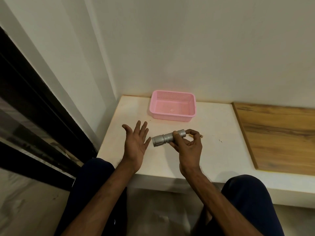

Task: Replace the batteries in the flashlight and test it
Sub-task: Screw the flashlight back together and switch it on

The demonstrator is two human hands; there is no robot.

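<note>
We hold the silver flashlight (167, 138) in our right hand (189, 147), thumb and fingers closed around the rear part of the barrel, with the lens end pointing left toward our left hand (135, 142). The left hand is fully open, palm up and fingers spread, holding nothing, just beside the lens end and above the white counter (213, 150). The flashlight sits above the counter, nearer to us than the pink basket (173, 106), which appears empty. Just behind the right fingers we see small gold-coloured objects (196, 135) on the counter; they may be batteries, but they are partly hidden and too small to confirm. We cannot tell whether the tail cap is fitted or whether cells are inside the barrel. The main risk we judge from here is a tilted barrel: if the tail is open, cells could slide out on the right side, where no hand is placed to catch them. The grip covers only the rear of the body, so a twist or shake may let the flashlight slip onto the counter. The loose gold-coloured objects lie near the right hand and could be knocked and roll away. If old and new cells are left together, we may confuse them.
</note>
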